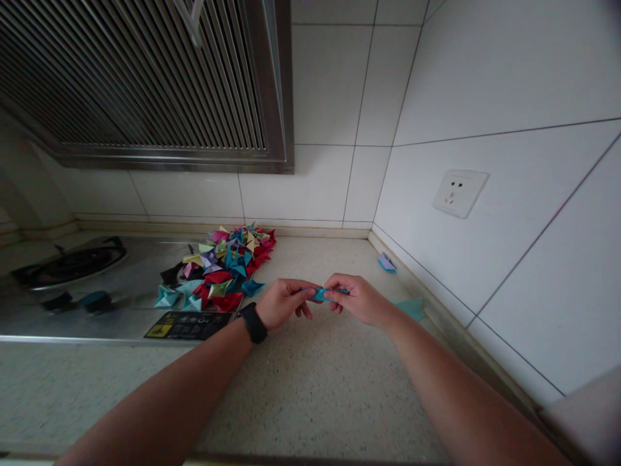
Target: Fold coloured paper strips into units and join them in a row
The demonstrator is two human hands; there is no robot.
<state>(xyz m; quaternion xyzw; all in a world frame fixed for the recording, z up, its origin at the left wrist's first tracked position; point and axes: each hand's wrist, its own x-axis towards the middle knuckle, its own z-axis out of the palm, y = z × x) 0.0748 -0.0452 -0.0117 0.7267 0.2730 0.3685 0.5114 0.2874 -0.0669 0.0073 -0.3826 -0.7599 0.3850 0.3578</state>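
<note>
Blue folded paper (319,295) sits just below the centre of the frame, bridging the gap! Your left hand (287,301) pinches one end, thumb against fingers; your right hand (358,300) pinches the other.

I'm pretty clearly in a kitchen, what with the stove (140,262), range hood (160,84) and tiled wall (330,84).

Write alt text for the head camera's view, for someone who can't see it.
A person's left hand and right hand pinch a small blue paper above a speckled counter. To the left, a heap of colourful folded paper covers part of a stove, below a range hood; to the right, a socket is on the tiled wall.
</note>
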